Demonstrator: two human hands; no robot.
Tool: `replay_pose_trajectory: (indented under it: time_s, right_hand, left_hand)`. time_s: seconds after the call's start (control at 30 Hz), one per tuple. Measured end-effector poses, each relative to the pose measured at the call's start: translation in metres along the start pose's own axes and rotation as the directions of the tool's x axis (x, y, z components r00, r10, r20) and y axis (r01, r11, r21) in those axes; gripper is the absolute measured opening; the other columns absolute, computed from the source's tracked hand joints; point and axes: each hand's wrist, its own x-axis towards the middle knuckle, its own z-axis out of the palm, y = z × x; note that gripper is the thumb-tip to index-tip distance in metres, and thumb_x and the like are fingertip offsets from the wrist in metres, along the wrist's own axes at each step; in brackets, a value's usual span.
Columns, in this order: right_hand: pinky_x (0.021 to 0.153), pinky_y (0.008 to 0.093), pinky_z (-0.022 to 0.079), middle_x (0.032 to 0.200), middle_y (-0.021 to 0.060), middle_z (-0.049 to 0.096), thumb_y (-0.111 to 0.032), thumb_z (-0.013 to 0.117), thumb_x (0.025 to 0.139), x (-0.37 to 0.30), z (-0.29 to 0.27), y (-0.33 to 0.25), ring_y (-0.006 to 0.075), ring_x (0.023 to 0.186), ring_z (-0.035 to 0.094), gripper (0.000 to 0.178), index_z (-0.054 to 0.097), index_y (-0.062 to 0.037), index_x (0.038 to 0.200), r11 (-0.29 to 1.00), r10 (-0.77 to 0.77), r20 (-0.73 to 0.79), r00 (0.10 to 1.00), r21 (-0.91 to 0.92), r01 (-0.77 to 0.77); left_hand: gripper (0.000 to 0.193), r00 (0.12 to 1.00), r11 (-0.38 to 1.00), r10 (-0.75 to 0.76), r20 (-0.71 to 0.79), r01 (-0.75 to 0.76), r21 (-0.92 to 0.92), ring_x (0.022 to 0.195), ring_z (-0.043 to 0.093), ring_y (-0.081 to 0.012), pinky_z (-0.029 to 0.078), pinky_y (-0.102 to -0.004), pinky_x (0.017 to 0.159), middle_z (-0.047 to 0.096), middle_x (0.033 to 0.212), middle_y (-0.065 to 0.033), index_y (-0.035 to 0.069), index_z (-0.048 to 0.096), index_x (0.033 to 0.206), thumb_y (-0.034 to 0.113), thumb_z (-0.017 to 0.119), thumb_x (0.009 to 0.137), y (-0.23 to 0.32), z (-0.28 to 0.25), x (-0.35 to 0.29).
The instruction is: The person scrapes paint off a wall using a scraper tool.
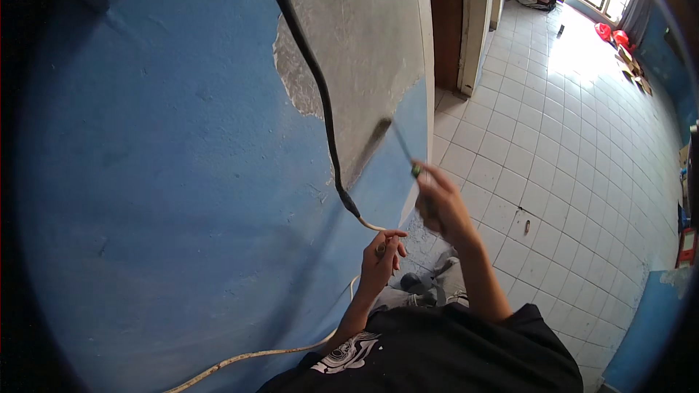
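A black cable (314,65) hangs down in front of the blue wall (182,138) and meets a thin white cable (369,225) at a dark, taped-looking joint (349,202). My left hand (380,256) is closed on the white cable just below that joint, its fingers bent and a ring on one of them. To the right, my right hand (444,207), smeared by motion, grips a thin-shafted tool (403,143) that looks like a screwdriver with a green handle. Its shaft points up toward the wall; whether the tip touches cannot be told.
Bare grey plaster (357,36) shows where the blue paint is gone. Beside the wall stands a doorway (466,29). White floor tiles (524,145) stretch right, with a small object (527,227) on them. Red bags (611,34) lie near the window. White cable (240,358) runs lower left.
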Motion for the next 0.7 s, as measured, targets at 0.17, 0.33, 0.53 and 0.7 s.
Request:
replay_pose_trajectory:
  time_s: [0.17,0.33,0.53,0.7]
  right_hand:
    - [0.030,0.0189,0.020,0.052,-0.0049,0.040,-0.020,0.053,0.089,-0.001,0.003,-0.006,0.0016,0.036,0.031,0.037,0.047,-0.0108,0.124,1.000,0.009,-0.005,1.000,0.022,-0.009]
    - [0.030,0.0193,0.019,0.053,-0.0041,0.042,-0.020,0.053,0.089,-0.010,0.008,0.004,0.0022,0.036,0.030,0.036,0.048,-0.0106,0.124,0.999,-0.015,-0.015,1.000,-0.032,0.015]
    - [0.031,0.0194,0.021,0.054,0.0005,0.045,-0.025,0.052,0.089,0.020,-0.005,-0.008,0.0035,0.035,0.033,0.037,0.049,-0.0123,0.123,0.993,-0.058,-0.020,0.998,0.097,0.059]
    - [0.030,0.0195,0.022,0.054,-0.0011,0.045,-0.025,0.053,0.088,-0.008,0.000,0.019,0.0031,0.036,0.034,0.034,0.050,-0.0151,0.121,1.000,0.008,0.095,0.995,-0.008,-0.007]
  left_hand:
    - [0.025,0.999,0.999,-0.037,-0.003,0.037,0.008,0.047,0.044,-0.0027,0.035,-0.0159,0.042,0.054,0.070,-0.0023,0.001,0.054,0.101,0.022,0.043,0.094,0.000,0.001,0.001]
    - [0.024,0.999,0.999,-0.040,0.007,0.040,-0.010,0.047,0.044,-0.0026,0.035,-0.0159,0.042,0.054,0.069,-0.0020,0.002,0.053,0.103,0.022,0.044,0.093,0.000,0.008,-0.002]
    - [0.023,0.999,0.999,-0.038,0.015,0.038,-0.006,0.046,0.045,-0.0027,0.034,-0.0162,0.040,0.055,0.069,-0.0018,0.003,0.055,0.102,0.022,0.044,0.094,0.004,0.016,-0.012]
    - [0.022,0.995,0.996,-0.090,-0.038,0.090,-0.017,0.045,0.041,-0.0021,0.035,-0.0165,0.043,0.053,0.067,-0.0005,0.003,0.055,0.101,0.020,0.043,0.094,-0.002,0.014,-0.017]
